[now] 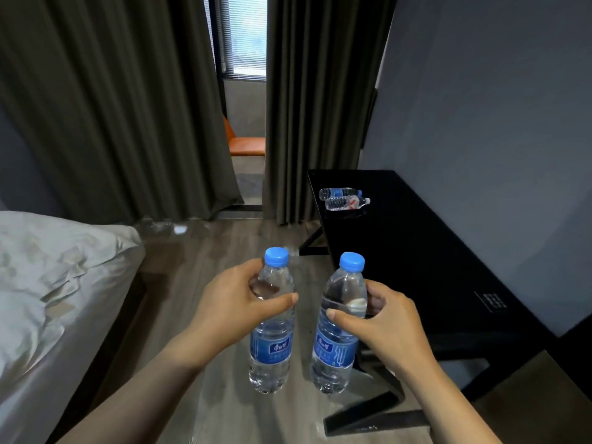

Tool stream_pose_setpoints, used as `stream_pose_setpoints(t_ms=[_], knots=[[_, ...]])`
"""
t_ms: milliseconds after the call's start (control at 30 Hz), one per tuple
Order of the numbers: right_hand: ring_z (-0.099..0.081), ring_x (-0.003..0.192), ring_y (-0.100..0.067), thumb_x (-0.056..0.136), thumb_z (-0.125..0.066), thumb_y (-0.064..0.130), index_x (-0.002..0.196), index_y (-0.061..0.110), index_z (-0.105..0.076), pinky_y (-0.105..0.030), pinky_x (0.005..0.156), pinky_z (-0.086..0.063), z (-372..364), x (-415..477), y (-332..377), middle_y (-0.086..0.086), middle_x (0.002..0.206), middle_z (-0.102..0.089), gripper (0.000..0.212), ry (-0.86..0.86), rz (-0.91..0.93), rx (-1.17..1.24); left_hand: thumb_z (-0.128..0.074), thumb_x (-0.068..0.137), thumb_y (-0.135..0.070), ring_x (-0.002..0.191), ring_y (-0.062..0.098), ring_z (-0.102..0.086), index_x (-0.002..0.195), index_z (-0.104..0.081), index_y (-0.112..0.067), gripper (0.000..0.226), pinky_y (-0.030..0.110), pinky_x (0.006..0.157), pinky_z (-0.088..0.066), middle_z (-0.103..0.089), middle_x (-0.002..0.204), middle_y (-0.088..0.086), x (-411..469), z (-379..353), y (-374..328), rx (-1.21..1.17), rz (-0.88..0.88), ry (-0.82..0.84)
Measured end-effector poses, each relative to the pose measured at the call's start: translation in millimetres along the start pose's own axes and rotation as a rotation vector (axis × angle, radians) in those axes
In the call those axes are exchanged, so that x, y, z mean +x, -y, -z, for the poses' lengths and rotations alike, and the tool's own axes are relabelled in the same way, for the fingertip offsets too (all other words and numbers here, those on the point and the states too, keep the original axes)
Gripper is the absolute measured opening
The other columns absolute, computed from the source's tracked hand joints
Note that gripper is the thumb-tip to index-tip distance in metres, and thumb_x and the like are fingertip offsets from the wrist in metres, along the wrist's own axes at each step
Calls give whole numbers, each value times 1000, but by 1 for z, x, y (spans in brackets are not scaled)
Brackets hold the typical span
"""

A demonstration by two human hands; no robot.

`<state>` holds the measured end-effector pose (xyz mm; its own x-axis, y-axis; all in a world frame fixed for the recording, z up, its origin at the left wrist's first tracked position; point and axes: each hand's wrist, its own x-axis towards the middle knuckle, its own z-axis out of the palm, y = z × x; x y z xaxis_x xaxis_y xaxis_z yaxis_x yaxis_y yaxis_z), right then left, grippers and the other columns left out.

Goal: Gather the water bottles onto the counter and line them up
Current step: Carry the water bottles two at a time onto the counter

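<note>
The likeliest slip is in the setting down. Both hands are loaded, so neither is free to steady a bottle that wobbles on the glossy black counter (432,251). Each bottle is gripped high, near its shoulder, with the full body hanging below. A soft plastic wall could flex and slide in the fingers if the grip loosens. At the counter's far end a blue-capped lying bottle (339,191) and a white-capped lying bottle (347,202) rest on their sides, just beside each other. A knock there could roll one toward the counter's edge, and both need standing up before any row is made.

The left hand (237,302) is off the counter's near side, over the floor. It is closed round the left-hand bottle (272,344), thumb across the front and fingers behind, and holds it close to upright. The right hand (381,322) is nearer the counter's front edge, wrapped the same way round the right-hand bottle (336,347), whose cap leans slightly toward the counter. Both bottles are in the air, not yet above the counter top.
</note>
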<state>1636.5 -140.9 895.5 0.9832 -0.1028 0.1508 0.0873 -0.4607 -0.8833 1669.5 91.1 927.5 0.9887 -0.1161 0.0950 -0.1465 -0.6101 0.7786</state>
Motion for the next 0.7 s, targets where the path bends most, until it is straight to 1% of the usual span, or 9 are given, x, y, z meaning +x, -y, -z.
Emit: stream_pose_setpoints(t_ms=[67, 167, 300, 433, 567, 633, 700], knots=[[-68, 81, 7, 61, -87, 34, 96, 33, -69, -12, 63, -54, -7, 29, -5, 24, 87, -73, 40, -10, -7, 11, -79, 65, -50, 77, 1, -69, 87, -67, -33, 30, 40, 78, -56, -73, 82, -18, 32, -1, 6, -8, -8, 12], [-69, 80, 5, 61, -87, 27, 96, 31, -70, -9, 63, -52, -19, 70, -12, 22, 86, -74, 39, -22, -30, 27, -80, 66, -46, 77, 4, -69, 88, -67, -29, 31, 40, 77, -56, -74, 82, -15, 80, 0, 18, -18, -23, 43], [-70, 81, 3, 61, -87, 28, 98, 31, -70, -16, 66, -53, -36, 124, -14, 18, 88, -74, 41, -49, -91, 28, -80, 66, -48, 75, 6, -69, 84, -65, -29, 30, 41, 76, -56, -73, 79, -14, 147, 9, 35, -13, -51, 81], [-71, 81, 2, 62, -86, 31, 96, 33, -71, -21, 71, -55, -53, 173, -11, 18, 88, -75, 38, -85, -137, 14, -80, 67, -48, 78, 5, -69, 90, -66, -30, 33, 41, 78, -56, -73, 82, -15, 213, 23, 52, -18, -66, 144], [-71, 82, 1, 63, -84, 31, 94, 33, -71, -23, 73, -55, -63, 212, -15, 15, 87, -75, 33, -109, -173, -4, -79, 65, -50, 74, 3, -68, 90, -66, -30, 34, 39, 76, -57, -72, 80, -16, 267, 21, 63, -2, -84, 171], [-70, 82, 1, 64, -84, 30, 94, 33, -71, -20, 71, -55, -65, 231, -19, 16, 87, -75, 33, -123, -185, -9, -79, 65, -51, 73, 4, -68, 89, -65, -30, 35, 39, 75, -57, -72, 78, -14, 293, 16, 68, -2, -88, 187], [-70, 80, 3, 64, -85, 28, 95, 32, -71, -14, 65, -52, -65, 250, -26, 17, 86, -75, 33, -146, -193, -5, -78, 64, -52, 72, 3, -67, 87, -65, -29, 35, 38, 73, -57, -71, 77, -14, 319, 7, 70, 4, -103, 213]])
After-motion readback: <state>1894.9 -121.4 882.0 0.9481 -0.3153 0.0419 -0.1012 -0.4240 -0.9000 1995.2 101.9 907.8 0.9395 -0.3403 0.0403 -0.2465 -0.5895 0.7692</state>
